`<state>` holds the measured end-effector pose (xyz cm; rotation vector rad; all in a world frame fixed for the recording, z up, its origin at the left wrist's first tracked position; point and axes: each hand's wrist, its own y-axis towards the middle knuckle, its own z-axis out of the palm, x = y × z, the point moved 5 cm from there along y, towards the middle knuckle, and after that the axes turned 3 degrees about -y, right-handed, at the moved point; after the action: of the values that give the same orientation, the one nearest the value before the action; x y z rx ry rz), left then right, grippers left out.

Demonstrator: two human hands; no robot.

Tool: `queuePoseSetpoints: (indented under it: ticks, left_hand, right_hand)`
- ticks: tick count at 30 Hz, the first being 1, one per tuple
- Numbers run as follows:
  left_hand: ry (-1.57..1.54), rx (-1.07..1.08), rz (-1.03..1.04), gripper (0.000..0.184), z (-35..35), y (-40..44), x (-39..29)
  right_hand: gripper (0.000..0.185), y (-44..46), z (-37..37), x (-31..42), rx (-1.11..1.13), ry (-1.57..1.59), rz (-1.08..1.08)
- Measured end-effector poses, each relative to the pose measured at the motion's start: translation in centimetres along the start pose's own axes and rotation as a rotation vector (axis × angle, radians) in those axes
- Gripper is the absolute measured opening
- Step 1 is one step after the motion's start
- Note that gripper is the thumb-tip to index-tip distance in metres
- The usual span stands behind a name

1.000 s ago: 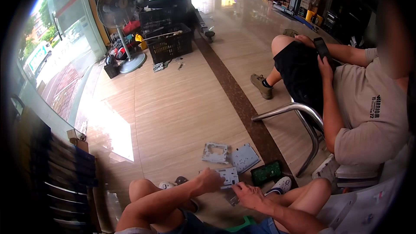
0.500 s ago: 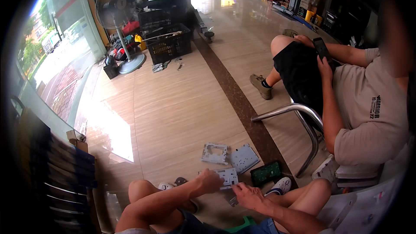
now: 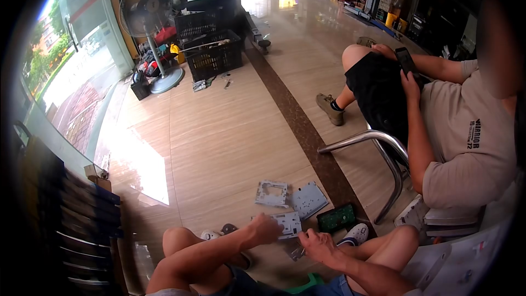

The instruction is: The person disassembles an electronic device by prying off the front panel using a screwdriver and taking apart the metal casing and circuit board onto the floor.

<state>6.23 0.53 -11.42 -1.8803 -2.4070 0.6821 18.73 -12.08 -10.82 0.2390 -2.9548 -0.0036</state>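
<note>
My left hand (image 3: 265, 230) is closed at the left edge of a silvery metal panel (image 3: 289, 223) with holes and cutouts, held above the floor between my knees. Just right of that panel is my right hand (image 3: 319, 248), its fingers pinched together; whatever they hold is too small to make out. Beyond the panel, a metal frame (image 3: 264, 199) with a large opening lies on the floor. Beside it rests a flat grey metal plate (image 3: 309, 200). A green circuit board in a black housing (image 3: 336, 218) lies near my right shoe.
At right, a seated person (image 3: 460, 131) holds a phone (image 3: 405, 61), near a curved metal chair leg (image 3: 392, 186). A standing fan (image 3: 166, 80) and black crates (image 3: 212, 61) are at the back left. Dark slatted seating (image 3: 82, 225) stands at left.
My right hand has shifted slightly right, away from the metal panel's edge. My left hand and the panel stay nearly in place.
</note>
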Motion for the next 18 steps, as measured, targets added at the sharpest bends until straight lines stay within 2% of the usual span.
queuePoseSetpoints:
  ticks: [10,18]
  left_hand:
    - [0.011,-0.011,-0.023,0.022,0.3,-0.1,-0.1]
    - [0.029,-0.029,-0.015,0.021,0.7,-0.4,0.2]
  right_hand:
    - [0.010,-0.1,0.4,-0.1,0.009,0.027,0.045]
    - [0.018,0.1,-1.8,1.2,0.059,0.163,0.048]
